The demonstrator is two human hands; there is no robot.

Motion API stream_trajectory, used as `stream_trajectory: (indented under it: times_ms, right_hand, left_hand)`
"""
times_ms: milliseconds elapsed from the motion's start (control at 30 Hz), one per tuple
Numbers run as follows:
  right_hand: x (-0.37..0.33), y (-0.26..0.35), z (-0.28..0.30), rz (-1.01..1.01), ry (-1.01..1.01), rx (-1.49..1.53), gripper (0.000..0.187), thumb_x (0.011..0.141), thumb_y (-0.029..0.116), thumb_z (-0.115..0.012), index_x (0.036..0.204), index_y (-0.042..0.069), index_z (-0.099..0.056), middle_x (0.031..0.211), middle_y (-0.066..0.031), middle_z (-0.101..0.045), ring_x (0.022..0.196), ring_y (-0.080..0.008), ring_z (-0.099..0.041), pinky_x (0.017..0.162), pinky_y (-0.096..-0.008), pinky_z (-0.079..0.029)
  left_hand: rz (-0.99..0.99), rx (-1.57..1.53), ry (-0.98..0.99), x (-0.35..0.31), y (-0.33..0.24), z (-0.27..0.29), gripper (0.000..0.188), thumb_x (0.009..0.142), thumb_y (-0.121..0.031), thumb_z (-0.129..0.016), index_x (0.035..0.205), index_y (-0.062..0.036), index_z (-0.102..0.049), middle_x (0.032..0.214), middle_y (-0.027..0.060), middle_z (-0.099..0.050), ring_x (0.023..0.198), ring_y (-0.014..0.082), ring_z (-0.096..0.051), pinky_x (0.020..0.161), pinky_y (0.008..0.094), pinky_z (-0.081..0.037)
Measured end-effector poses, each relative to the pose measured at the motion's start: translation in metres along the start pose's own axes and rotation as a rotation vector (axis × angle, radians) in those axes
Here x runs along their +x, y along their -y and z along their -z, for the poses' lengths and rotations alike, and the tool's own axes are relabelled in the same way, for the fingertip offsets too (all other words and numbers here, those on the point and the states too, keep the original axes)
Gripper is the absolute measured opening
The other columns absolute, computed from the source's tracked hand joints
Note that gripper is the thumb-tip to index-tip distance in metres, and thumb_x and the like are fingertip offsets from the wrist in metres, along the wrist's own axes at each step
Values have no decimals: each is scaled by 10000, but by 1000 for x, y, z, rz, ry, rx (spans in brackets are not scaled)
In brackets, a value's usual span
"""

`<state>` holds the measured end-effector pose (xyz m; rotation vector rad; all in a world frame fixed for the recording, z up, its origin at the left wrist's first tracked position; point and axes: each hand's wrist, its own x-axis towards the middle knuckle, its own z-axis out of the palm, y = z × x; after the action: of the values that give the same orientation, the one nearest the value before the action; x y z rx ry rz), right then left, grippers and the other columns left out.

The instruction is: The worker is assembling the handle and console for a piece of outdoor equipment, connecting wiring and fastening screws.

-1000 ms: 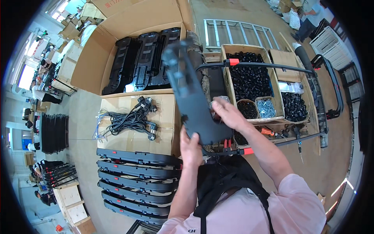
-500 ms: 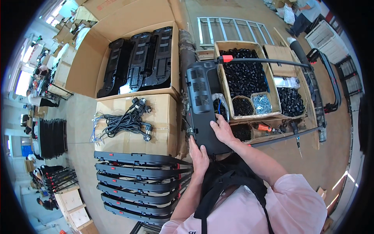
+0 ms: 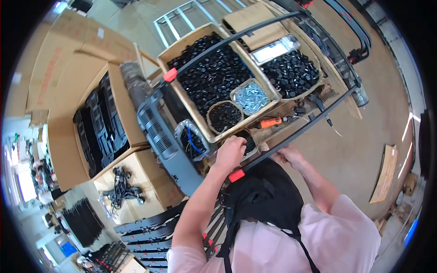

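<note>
A long grey-blue plastic panel (image 3: 159, 132) with ribbed vents lies slanted beside the cardboard boxes, with blue and black wires (image 3: 193, 143) in its open end. My left hand (image 3: 230, 152) reaches into a small round bowl of black parts (image 3: 249, 140), fingers curled down and fingertips hidden. My right hand (image 3: 289, 157) rests against the black cart rail (image 3: 296, 134) with a red clip (image 3: 236, 175), and holds nothing that I can see. Neither hand touches the panel.
Cardboard boxes of small black parts (image 3: 214, 75) (image 3: 291, 73), a bowl of silver screws (image 3: 250, 98) and an orange tool (image 3: 271, 123) sit on the cart. A big box of black panels (image 3: 102, 127), a cable bundle (image 3: 120, 191) and stacked panels (image 3: 145, 227) lie left.
Both hands held the grey-blue panel upright before. It now lies beside the boxes, both hands are off it, and my left hand has gone to the small bowl.
</note>
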<state>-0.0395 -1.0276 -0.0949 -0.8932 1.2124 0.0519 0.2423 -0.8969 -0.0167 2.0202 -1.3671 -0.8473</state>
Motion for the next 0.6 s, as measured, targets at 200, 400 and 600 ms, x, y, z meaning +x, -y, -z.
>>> stream_trajectory:
  times_ms: [200, 400, 600]
  right_hand:
    - [126, -16, -20, -13, -171, 668, 202, 948, 211, -743, 907, 14, -728, 761, -91, -707, 657, -184, -695, 535, -312, -526]
    - [183, 6, -66, -196, -738, 390, 467, 810, 393, -845, 926, -47, -741, 875, -216, -746, 689, -256, -735, 574, -437, -547]
    - [158, 22, -55, 102, -739, 697, 367, 828, 291, -815, 995, 24, -626, 747, -134, -678, 598, -234, -674, 472, -367, -521]
  left_hand:
    - [-247, 485, 679, 41, 86, -89, 601, 870, -94, -708, 1437, -211, -547, 1393, 216, -510, 1237, 444, -589, 992, 515, -571]
    - [-275, 569, 733, 48, 56, -93, 376, 904, -46, -609, 1270, -124, -563, 1250, 227, -533, 1180, 442, -593, 904, 515, -596]
    - [-223, 431, 736, 50, 83, -88, 276, 933, -111, -625, 1202, -70, -585, 1234, 213, -562, 1172, 432, -597, 944, 528, -556]
